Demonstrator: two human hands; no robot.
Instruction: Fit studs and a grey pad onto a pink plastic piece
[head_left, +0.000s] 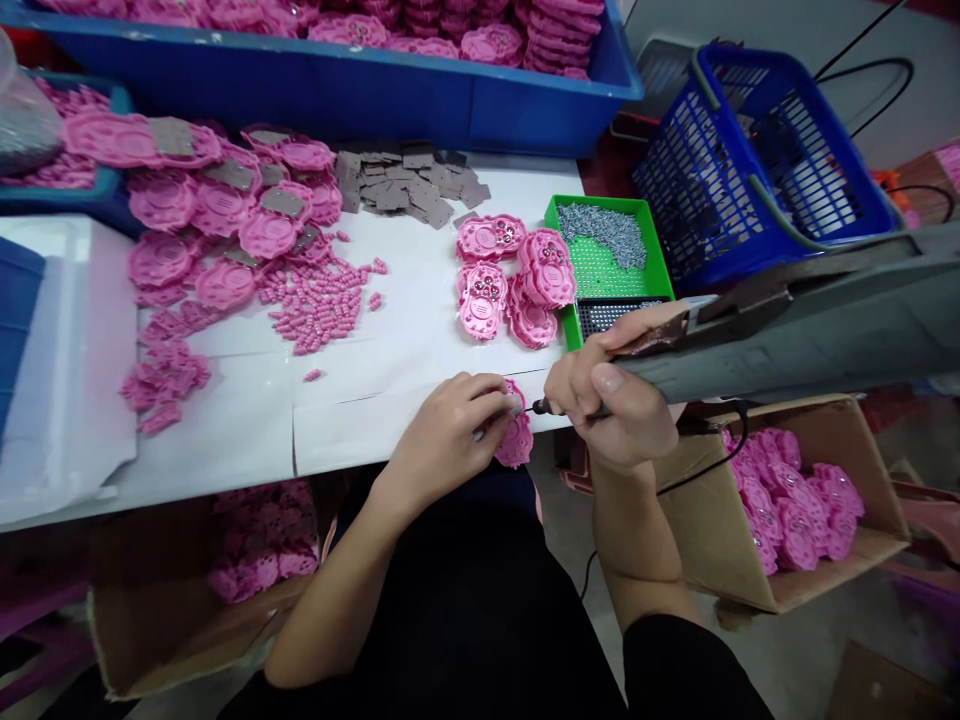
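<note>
The left hand [454, 430] pinches a pink plastic piece [514, 440] at the table's six o'clock edge, the right grips a screwdriver [541, 406]; it looks light, stiff, best held by its rim.

1. The table [412, 330] was bright; the light seemed to come from above.
2. Below it, the left box [142, 625] lay in dim shadow.
3. The tool [817, 335] looked soft, slightly blurred, toward the right edge.
4. Shapes were stretched near the borders.
</note>
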